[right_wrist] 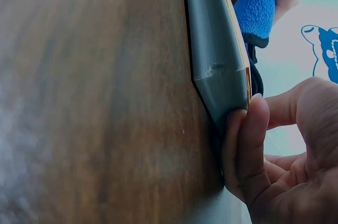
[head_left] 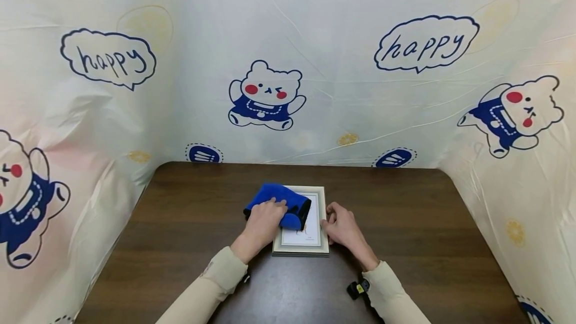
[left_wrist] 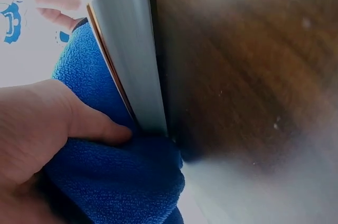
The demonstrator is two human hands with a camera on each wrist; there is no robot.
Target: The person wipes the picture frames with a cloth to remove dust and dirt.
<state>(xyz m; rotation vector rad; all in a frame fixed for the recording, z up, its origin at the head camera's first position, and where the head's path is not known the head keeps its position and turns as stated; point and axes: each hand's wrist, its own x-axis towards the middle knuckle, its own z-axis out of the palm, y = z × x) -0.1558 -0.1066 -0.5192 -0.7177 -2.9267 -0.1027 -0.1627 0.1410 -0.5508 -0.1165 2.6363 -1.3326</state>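
Now the left hand point(head_left: 264, 219) grips a blue cloth point(head_left: 268, 193) on the picture frame point(head_left: 300, 249), flat on the table point(head_left: 193, 244). The right hand point(head_left: 344, 225) pinches the frame's edge. It looks like wiping; the next rub needs steady holding.

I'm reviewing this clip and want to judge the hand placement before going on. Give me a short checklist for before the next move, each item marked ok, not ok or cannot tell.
1. Picture frame face up on the table: ok.
2. Right hand at the frame's right edge: ok, fingers touch it there.
3. Left hand on the blue cloth: ok.
4. Picture fully uncovered: not ok, the cloth lies over its upper left part.
5. Surface beneath the cloth free of marks: cannot tell, hidden.
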